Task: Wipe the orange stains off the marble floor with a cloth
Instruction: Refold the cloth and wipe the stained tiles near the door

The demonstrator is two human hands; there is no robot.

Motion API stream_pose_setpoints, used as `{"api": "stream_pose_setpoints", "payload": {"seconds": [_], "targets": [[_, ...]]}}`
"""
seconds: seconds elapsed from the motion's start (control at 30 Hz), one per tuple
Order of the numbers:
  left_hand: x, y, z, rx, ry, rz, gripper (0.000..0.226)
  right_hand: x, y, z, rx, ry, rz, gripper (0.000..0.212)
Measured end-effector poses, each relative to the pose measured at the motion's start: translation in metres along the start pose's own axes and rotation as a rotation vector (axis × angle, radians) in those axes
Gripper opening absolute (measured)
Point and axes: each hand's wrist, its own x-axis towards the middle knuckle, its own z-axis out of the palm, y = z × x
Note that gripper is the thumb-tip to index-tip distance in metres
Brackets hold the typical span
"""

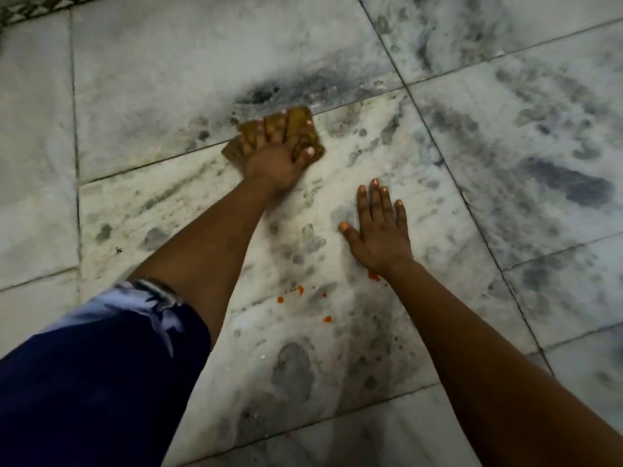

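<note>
My left hand point(273, 160) reaches forward and presses a mustard-brown cloth point(298, 117) onto the marble floor point(175, 96). Its fingers spread over the bunched cloth and the thumb pinches the cloth's right edge. My right hand point(381, 230) lies flat on the floor with straight fingers, to the right of the cloth and nearer to me. Small orange stains point(298, 290) dot the tile between my two forearms, with one spot point(373, 276) right beside my right wrist. The cloth lies well beyond the stains, on a tile joint.
White marble tiles with grey and black veining fill the view, crossed by dark grout lines point(76, 156). A patterned border strip point(30, 8) runs along the far left corner. My blue sleeve point(101, 365) covers the lower left.
</note>
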Motion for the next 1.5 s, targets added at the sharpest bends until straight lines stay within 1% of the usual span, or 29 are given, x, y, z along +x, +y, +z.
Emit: {"api": "stream_pose_setpoints", "payload": {"seconds": [0.07,0.13,0.23,0.27,0.3,0.33,0.37,0.43,0.47,0.5,0.53,0.6,0.7,0.8,0.83,0.87,0.9,0.93,0.97,1.03,1.1,1.13,1.2,1.27,1.33,1.37,1.4,1.43,1.5], "targets": [[-0.016,0.013,0.009,0.087,-0.023,0.158,0.069,-0.004,0.002,-0.006,0.109,0.004,-0.016,0.075],[-0.048,0.010,0.023,0.145,0.017,0.326,0.073,-0.014,0.013,-0.009,0.198,0.080,-0.020,0.072],[-0.089,-0.027,0.042,0.223,0.081,0.680,0.063,-0.044,0.049,-0.010,0.144,0.212,0.066,0.072],[-0.092,-0.046,0.041,0.239,0.091,0.745,0.059,-0.054,0.060,-0.008,0.114,0.221,0.084,0.072],[-0.088,-0.057,0.038,0.228,0.090,0.752,0.058,-0.064,0.073,-0.006,0.087,0.225,0.100,0.070],[-0.081,-0.064,0.033,0.202,0.084,0.692,0.059,-0.071,0.080,-0.003,0.064,0.226,0.108,0.068],[-0.070,-0.062,0.027,0.161,0.079,0.582,0.064,-0.076,0.086,0.001,0.047,0.232,0.112,0.066],[-0.047,-0.039,0.020,0.070,0.063,0.301,0.073,-0.081,0.086,0.007,0.024,0.262,0.126,0.062],[-0.035,-0.021,0.017,0.042,0.048,0.191,0.073,-0.081,0.085,0.008,0.022,0.271,0.140,0.061],[-0.025,-0.001,0.015,0.025,0.040,0.127,0.068,-0.081,0.084,0.008,0.024,0.275,0.151,0.061],[-0.016,0.019,0.014,0.020,0.032,0.108,0.061,-0.080,0.083,0.008,0.026,0.276,0.157,0.061],[-0.014,0.058,0.017,0.012,0.031,0.153,0.056,-0.080,0.083,0.008,0.021,0.290,0.151,0.062],[-0.052,0.094,0.038,0.040,0.032,0.312,0.064,-0.079,0.083,0.009,0.024,0.296,0.147,0.062],[-0.103,0.081,0.054,0.078,0.058,0.566,0.061,-0.079,0.083,0.008,0.023,0.297,0.154,0.062],[-0.107,0.068,0.055,0.108,0.065,0.628,0.061,-0.080,0.084,0.008,0.024,0.303,0.156,0.062],[-0.103,0.055,0.053,0.133,0.056,0.650,0.063,-0.080,0.085,0.008,0.028,0.310,0.161,0.062],[-0.092,0.043,0.048,0.141,0.041,0.613,0.070,-0.080,0.085,0.008,0.031,0.314,0.164,0.062],[-0.079,0.033,0.042,0.134,0.036,0.533,0.079,-0.080,0.084,0.009,0.030,0.312,0.162,0.062],[-0.063,0.029,0.035,0.107,0.035,0.422,0.082,-0.080,0.084,0.010,0.030,0.310,0.161,0.062],[-0.027,0.035,0.022,0.031,0.046,0.204,0.070,-0.079,0.084,0.010,0.030,0.313,0.160,0.061],[-0.002,0.058,0.013,-0.030,0.035,0.065,0.059,-0.078,0.085,0.009,0.030,0.310,0.159,0.061],[0.003,0.072,0.011,-0.040,0.036,0.044,0.058,-0.077,0.084,0.008,0.029,0.309,0.157,0.061],[-0.005,0.096,0.021,-0.016,0.048,0.102,0.060,-0.076,0.083,0.008,0.029,0.314,0.153,0.061],[-0.041,0.103,0.039,0.032,0.068,0.250,0.063,-0.076,0.084,0.008,0.035,0.316,0.152,0.061],[-0.081,0.089,0.049,0.043,0.054,0.404,0.065,-0.078,0.083,0.008,0.038,0.314,0.151,0.061],[-0.095,0.078,0.051,0.045,0.039,0.445,0.065,-0.078,0.084,0.008,0.038,0.315,0.155,0.061],[-0.101,0.066,0.051,0.039,0.029,0.449,0.065,-0.078,0.084,0.008,0.038,0.317,0.158,0.061],[-0.099,0.056,0.048,0.026,0.020,0.411,0.066,-0.078,0.084,0.008,0.039,0.318,0.159,0.061],[-0.073,0.044,0.039,0.003,0.021,0.236,0.067,-0.078,0.085,0.010,0.037,0.327,0.158,0.061]]}}
